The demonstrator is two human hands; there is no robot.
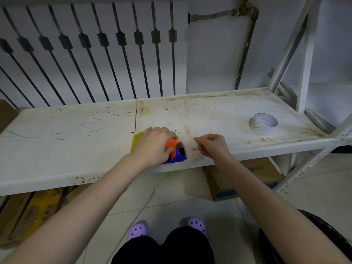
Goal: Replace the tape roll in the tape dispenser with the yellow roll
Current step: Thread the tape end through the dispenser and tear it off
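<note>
A blue and orange tape dispenser (176, 155) lies near the front edge of the white shelf (76, 130). My left hand (154, 145) presses down over it and covers most of it. A yellow roll (136, 141) pokes out from under that hand on its left side, mostly hidden. My right hand (211, 145) hovers just right of the dispenser with thumb and forefinger pinched together; whether a tape end is between them is not clear. A white tape roll (263, 124) stands alone at the shelf's right end.
A metal rack upright (304, 73) rises at the right. Cardboard boxes (245, 178) sit on the floor under the shelf, and a thin cable (144, 204) runs down to the tiles. A radiator cover with dark bars backs the shelf.
</note>
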